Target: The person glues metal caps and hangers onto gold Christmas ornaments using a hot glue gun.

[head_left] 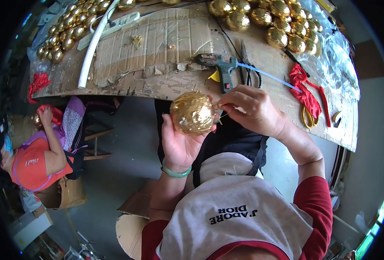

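Note:
My left hand (180,145) cups a crinkled gold foil ball (193,112) from below, just in front of the table edge. My right hand (251,108) pinches a thin thread or loop at the ball's right side, fingers closed on it. A green bangle (175,172) sits on my left wrist. Straight beyond the ball, a green glue gun (220,65) lies on the table with a clear glue stick (267,74) poking out to the right.
The worn cardboard-topped table (157,82) carries heaps of gold balls at back right (270,21) and back left (66,26), black scissors (249,71), red ribbon bows (304,93), a white tube (92,47) and plastic bags (337,56). Another person (40,151) in orange sits at the left, below the table.

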